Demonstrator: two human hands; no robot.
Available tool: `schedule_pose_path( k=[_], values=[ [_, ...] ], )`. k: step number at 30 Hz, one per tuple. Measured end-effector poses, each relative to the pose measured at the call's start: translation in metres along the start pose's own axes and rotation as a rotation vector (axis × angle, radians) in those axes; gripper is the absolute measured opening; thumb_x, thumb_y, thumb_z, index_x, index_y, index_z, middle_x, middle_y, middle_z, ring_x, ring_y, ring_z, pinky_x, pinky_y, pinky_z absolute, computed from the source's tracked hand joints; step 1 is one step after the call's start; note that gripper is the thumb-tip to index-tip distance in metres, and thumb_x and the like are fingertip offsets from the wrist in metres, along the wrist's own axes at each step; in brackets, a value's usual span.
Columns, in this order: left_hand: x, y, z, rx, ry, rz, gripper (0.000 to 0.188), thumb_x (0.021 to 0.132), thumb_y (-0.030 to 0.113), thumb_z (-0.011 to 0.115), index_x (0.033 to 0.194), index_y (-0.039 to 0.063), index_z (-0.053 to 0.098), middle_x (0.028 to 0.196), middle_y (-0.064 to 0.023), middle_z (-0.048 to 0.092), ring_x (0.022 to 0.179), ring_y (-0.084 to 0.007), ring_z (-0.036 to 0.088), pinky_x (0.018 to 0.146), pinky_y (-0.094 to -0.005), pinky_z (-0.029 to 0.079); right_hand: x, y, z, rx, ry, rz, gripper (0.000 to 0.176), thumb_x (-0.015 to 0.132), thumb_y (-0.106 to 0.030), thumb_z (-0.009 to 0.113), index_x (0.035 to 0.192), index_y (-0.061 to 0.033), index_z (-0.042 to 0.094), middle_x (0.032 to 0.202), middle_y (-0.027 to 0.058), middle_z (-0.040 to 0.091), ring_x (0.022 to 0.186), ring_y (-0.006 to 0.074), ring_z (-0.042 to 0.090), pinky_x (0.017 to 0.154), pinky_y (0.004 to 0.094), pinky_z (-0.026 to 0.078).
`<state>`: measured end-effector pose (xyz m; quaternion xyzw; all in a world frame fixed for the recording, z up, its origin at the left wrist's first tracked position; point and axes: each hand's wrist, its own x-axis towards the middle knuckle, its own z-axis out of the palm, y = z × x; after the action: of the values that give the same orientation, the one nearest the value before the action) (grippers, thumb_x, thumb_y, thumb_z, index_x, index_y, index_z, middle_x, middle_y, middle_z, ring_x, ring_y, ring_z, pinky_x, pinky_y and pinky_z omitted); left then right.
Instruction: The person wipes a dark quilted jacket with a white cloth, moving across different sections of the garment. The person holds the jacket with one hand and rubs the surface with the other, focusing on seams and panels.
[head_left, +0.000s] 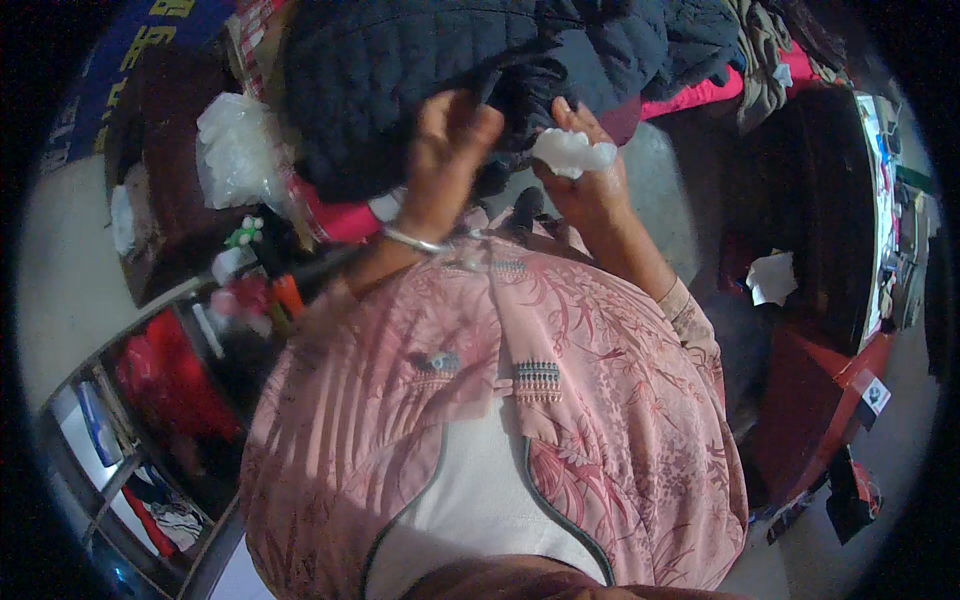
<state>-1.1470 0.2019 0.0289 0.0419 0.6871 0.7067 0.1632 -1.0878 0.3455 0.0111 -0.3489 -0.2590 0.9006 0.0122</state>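
Observation:
A dark quilted garment or cover (367, 67) lies heaped before me. My left hand (450, 150), with a silver bangle (412, 240) at the wrist, is raised over its near edge. That hand is blurred, and whether it pinches any fabric cannot be told. Across the palm of my right hand (592, 184) lies a crumpled white wad (574, 152), perhaps cloth or paper, held among the fingers. Its fingertips are close to a bunched dark fold (529, 90).
A clear plastic bag (236, 150) with white contents sits left of the dark heap. Pink fabric (697, 94) shows beneath the heap. A shelf unit (120, 480) with folded items stands lower left. At right is dark furniture with a cluttered top (874, 225), and a white paper (771, 277) nearby.

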Motion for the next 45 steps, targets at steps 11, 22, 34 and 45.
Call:
schedule_pose_path(
  k=[11, 22, 34, 45],
  values=[
    [0.014, -0.017, 0.012, 0.385, 0.005, 0.357, 0.032, 0.080, -0.002, 0.054, 0.110, 0.005, 0.062, 0.107, -0.0143, 0.062, 0.095, -0.0271, 0.060, 0.085, -0.0332, 0.046, -0.031, -0.009, -0.044, -0.825, -0.090, -0.238, 0.030, 0.082, -0.013, 0.067, 0.107, -0.0014, 0.055, 0.084, 0.0025, 0.061, 0.075, 0.0098, 0.057, 0.065, 0.0218, 0.045],
    [0.014, -0.003, 0.037, 0.544, -0.353, 0.685, 0.043, 0.072, -0.003, 0.069, 0.113, 0.005, 0.061, 0.097, -0.0107, 0.060, 0.085, -0.0246, 0.059, 0.082, -0.0277, 0.046, -0.036, -0.042, -0.055, -0.886, -0.083, -0.723, 0.019, 0.085, -0.009, 0.065, 0.102, -0.0011, 0.061, 0.090, 0.0011, 0.058, 0.083, 0.0077, 0.054, 0.072, 0.0223, 0.044],
    [0.007, -0.003, 0.015, -0.159, -0.910, -0.454, 0.018, 0.092, 0.013, 0.056, 0.097, -0.002, 0.064, 0.083, 0.0018, 0.062, 0.076, -0.0030, 0.053, 0.070, -0.0174, 0.044, -0.037, -0.038, -0.106, -0.575, -0.366, -0.112, 0.015, 0.086, -0.016, 0.065, 0.092, -0.0029, 0.064, 0.078, -0.0046, 0.060, 0.070, 0.0038, 0.052, 0.061, 0.0192, 0.040],
    [-0.002, -0.013, 0.017, 0.076, -0.835, -0.288, 0.033, 0.095, 0.028, 0.052, 0.084, -0.002, 0.064, 0.072, 0.0087, 0.051, 0.069, -0.0010, 0.041, 0.062, -0.0185, 0.036, -0.066, -0.070, -0.115, -0.344, 0.275, -0.516, 0.020, 0.089, -0.021, 0.055, 0.097, -0.0038, 0.062, 0.091, 0.0020, 0.061, 0.078, 0.0086, 0.056, 0.066, 0.0234, 0.045]
  ],
)
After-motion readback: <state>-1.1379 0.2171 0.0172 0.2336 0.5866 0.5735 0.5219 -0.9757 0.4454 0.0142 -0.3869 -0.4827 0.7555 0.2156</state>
